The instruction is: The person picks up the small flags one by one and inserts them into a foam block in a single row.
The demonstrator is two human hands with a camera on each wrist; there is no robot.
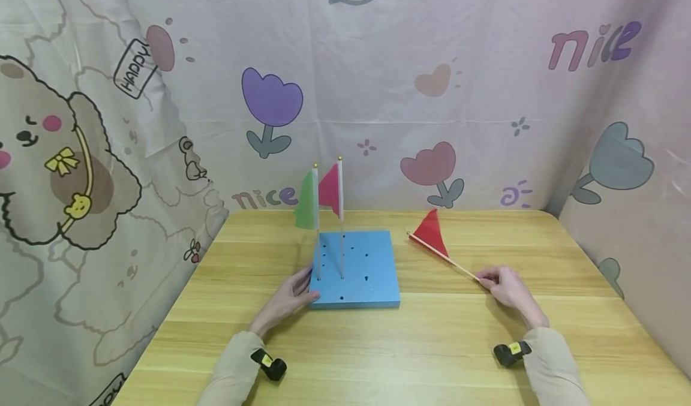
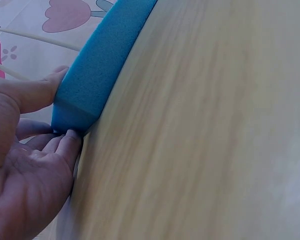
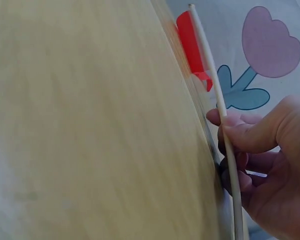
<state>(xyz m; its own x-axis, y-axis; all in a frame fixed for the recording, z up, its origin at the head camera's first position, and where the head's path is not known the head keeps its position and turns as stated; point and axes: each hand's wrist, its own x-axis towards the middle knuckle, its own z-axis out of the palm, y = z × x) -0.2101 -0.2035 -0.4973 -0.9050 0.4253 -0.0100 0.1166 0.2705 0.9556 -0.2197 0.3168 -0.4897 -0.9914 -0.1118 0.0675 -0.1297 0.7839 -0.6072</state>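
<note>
A square blue foam board [image 1: 372, 283] with several small holes lies flat on the table. Two small flags stand upright in it: a green flag [image 1: 308, 202] and a pink flag [image 1: 330, 191], each on a thin stick. My left hand [image 1: 288, 295] grips the board's near left corner, thumb on top and fingers against the side and lower edge; the foam's side [image 2: 97, 65] shows in the left wrist view. To the right of the board, my right hand [image 1: 504, 286] pinches the stick of a red flag [image 1: 432, 235] between thumb and fingers. That stick [image 3: 210, 65] slants up and left.
The wooden table [image 1: 432, 352] runs up to a printed cloth [image 1: 351, 94] hung behind it and along both sides. A black wrist camera [image 1: 272, 367] sits on the left sleeve, another camera [image 1: 510, 353] on the right.
</note>
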